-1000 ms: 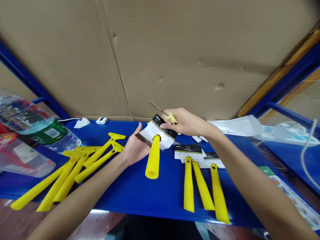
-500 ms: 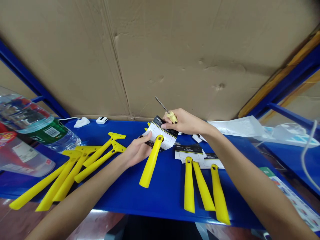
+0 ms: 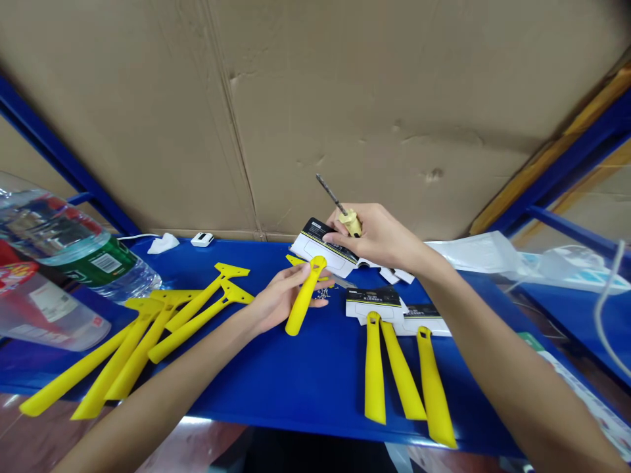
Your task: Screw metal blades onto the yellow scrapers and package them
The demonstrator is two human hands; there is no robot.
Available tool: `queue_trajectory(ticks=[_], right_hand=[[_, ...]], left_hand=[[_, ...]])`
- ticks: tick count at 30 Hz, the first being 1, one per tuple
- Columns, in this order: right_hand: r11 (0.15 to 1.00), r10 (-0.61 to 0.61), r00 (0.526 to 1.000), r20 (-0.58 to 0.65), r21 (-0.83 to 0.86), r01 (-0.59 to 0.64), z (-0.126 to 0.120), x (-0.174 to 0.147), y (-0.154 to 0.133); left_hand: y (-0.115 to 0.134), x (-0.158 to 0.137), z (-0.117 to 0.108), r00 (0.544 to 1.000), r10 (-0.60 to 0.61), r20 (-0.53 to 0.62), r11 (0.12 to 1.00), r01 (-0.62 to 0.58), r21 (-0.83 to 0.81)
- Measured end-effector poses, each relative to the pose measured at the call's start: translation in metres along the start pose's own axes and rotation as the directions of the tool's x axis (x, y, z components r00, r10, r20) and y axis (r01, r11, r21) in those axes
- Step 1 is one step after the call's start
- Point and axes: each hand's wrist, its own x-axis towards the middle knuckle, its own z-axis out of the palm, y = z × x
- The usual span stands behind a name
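My left hand (image 3: 280, 299) is closed around a yellow scraper handle (image 3: 302, 305), its lower end tilted toward me. Over the handle's top lies a black-and-white card sleeve (image 3: 320, 249), which covers the head. My right hand (image 3: 369, 230) grips a screwdriver (image 3: 351, 223) with a pale yellow handle, its shaft pointing up and left. The right thumb and fingers also touch the card's right side. Three similar yellow handles, one of them this scraper handle (image 3: 374, 374), lie at the right with cards on their heads. Small screws (image 3: 324, 292) are scattered behind my left hand.
Several bare yellow handles (image 3: 133, 355) lie at the left on the blue table (image 3: 276, 381). Beside them are a water bottle (image 3: 98, 253) and a clear plastic cup (image 3: 54, 309). A cardboard wall (image 3: 315, 118) rises behind. White plastic packaging (image 3: 468, 253) lies at the back right.
My right hand and the screwdriver have moved slightly up and right. The held scraper is tipped more, its lower end raised. The small screws behind my left hand have come into view.
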Motion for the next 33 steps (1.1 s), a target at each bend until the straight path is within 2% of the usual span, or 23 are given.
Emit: queue_trajectory(ticks=[4, 10, 13, 18, 24, 29, 33], right_hand=[[0.999, 0.005, 1.0, -0.013, -0.043, -0.006, -0.001, 0.0, 0.001], [1.0, -0.003, 0.999, 0.048, -0.018, 0.004, 0.004, 0.003, 0.006], [1.0, 0.008, 0.998, 0.068, -0.005, -0.008, 0.005, 0.004, 0.007], [0.999, 0.043, 0.999, 0.021, 0.003, -0.043, 0.0, 0.004, 0.013], [0.99, -0.028, 0.997, 0.076, 0.142, 0.017, -0.003, 0.003, 0.016], [0.965, -0.118, 0.978, 0.173, 0.251, 0.072, -0.001, 0.001, 0.005], [0.963, -0.111, 0.97, 0.218, 0.264, 0.051, -0.001, -0.002, -0.002]], left_hand=[[0.003, -0.001, 0.001, 1.0, -0.019, 0.001, 0.992, 0.019, 0.129], [0.0, -0.004, -0.002, 0.994, 0.08, 0.069, 0.962, -0.095, 0.257], [-0.002, -0.006, -0.001, 0.992, 0.09, 0.091, 0.954, -0.112, 0.277], [-0.004, -0.005, -0.001, 0.986, 0.131, 0.099, 0.957, -0.152, 0.248], [-0.001, -0.003, -0.004, 0.985, 0.131, 0.117, 0.971, -0.151, 0.185], [0.004, -0.005, -0.01, 0.966, 0.016, 0.256, 0.993, -0.045, 0.109], [0.005, -0.007, -0.02, 0.938, 0.087, 0.334, 0.996, -0.082, -0.028]])
